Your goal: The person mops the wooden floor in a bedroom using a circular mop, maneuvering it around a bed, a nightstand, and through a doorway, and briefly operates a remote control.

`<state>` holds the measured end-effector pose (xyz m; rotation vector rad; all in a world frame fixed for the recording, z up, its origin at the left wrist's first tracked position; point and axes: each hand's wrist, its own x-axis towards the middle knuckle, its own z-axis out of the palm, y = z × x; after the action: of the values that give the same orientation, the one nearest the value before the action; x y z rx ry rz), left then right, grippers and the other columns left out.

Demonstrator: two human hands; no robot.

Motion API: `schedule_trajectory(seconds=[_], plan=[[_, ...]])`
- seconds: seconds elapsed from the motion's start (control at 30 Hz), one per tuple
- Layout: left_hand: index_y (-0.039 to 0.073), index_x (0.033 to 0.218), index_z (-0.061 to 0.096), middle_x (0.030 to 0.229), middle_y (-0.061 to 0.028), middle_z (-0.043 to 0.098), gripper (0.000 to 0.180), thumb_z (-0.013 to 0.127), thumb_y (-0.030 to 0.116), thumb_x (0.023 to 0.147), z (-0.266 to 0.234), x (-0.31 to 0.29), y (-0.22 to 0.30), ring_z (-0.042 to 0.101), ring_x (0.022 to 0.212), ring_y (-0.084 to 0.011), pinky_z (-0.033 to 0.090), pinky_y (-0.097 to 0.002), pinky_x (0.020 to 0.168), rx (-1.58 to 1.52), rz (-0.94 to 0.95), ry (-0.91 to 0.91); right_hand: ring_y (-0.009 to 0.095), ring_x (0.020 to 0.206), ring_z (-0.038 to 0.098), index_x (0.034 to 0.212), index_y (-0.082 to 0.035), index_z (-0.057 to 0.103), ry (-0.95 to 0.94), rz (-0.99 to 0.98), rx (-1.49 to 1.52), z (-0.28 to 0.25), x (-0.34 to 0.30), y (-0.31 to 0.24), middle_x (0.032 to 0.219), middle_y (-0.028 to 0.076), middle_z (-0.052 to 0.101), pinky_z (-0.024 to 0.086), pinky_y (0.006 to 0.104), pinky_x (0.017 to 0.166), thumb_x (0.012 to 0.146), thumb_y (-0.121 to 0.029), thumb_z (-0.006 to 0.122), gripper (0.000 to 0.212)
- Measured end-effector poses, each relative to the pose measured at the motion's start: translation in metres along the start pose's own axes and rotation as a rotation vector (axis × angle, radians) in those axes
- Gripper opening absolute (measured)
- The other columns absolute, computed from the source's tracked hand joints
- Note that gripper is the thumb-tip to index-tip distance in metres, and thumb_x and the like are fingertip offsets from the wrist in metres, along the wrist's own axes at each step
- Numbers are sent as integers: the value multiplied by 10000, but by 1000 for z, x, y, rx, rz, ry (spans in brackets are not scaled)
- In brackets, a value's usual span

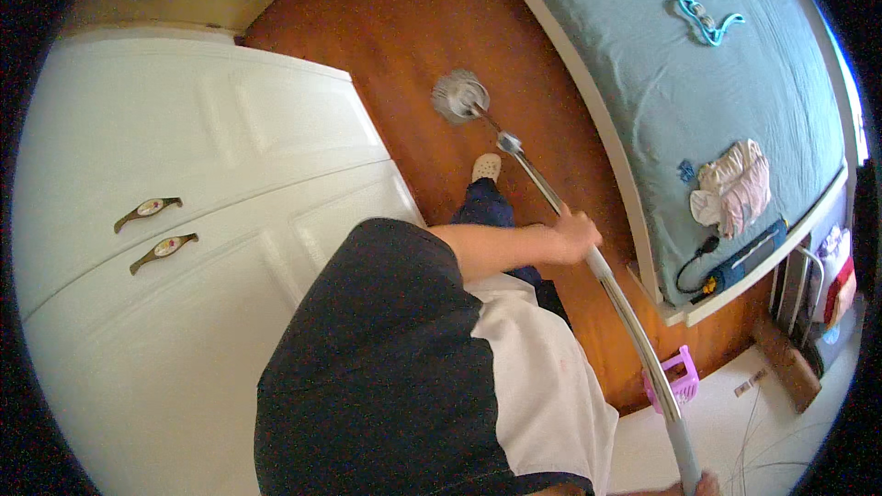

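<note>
Two hands on one long pole here: the left hand (577, 231) is wrapped shut around the middle of the mop handle (606, 280), fingers curled right over the metal tube, while the right hand (706, 484) shows only a sliver at the bottom edge, at the top end of the handle, so how its fingers sit I cannot tell. The round grey mop head (459, 96) lies flat on the wooden floor (413, 28), well ahead of the pale shoe (486, 166).

For a clean pass, I'd say keep the head flat, steer from the middle grip, and work along the boards rather than jabbing at the bed frame.

The floor is a warm reddish wood, a narrow lane between white wardrobe doors (184, 220) with brass pulls and a bed (735, 92) under a teal sheet. Clothes (735, 188) and a cable lie on the bed; a pink basket (680, 381) sits by its corner.
</note>
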<state>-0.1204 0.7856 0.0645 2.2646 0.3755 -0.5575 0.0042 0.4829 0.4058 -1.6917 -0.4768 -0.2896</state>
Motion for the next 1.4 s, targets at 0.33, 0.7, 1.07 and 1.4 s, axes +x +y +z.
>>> schedule_trajectory(seconds=[0.33, 0.7, 1.07, 1.4], plan=[[129, 740, 581, 752, -74, 582, 131, 608, 83, 621, -23, 20, 88, 578, 773, -259, 387, -458, 706, -119, 521, -6, 71, 440, 377, 623, -140, 375, -180, -107, 557, -61, 33, -117, 486, -47, 344, 399, 240, 482, 869, -210, 408, 258], [116, 632, 572, 683, -93, 575, 81, 583, 63, 571, -101, -5, -154, 560, 710, -303, 404, -435, 653, -87, 131, 650, 85, 443, 333, 563, -142, 328, -141, -43, 647, 206, 47, -9, 472, -37, 316, 329, 223, 480, 791, -173, 438, 255], [160, 797, 626, 860, -80, 615, 139, 574, 103, 681, -73, 7, -106, 544, 926, -302, 254, -646, 883, -15, -66, 94, 136, 451, 372, 551, -150, 395, 169, 271, 336, 122, 4, 5, 458, -30, 339, 318, 256, 475, 768, -201, 492, 243], [132, 767, 578, 762, -58, 615, 146, 639, 159, 637, 55, 28, 170, 604, 782, -263, 395, -538, 767, 12, 734, -185, 80, 513, 388, 776, -149, 447, 549, -825, -938, -133, -56, -156, 587, -47, 391, 358, 221, 459, 864, -239, 435, 127]])
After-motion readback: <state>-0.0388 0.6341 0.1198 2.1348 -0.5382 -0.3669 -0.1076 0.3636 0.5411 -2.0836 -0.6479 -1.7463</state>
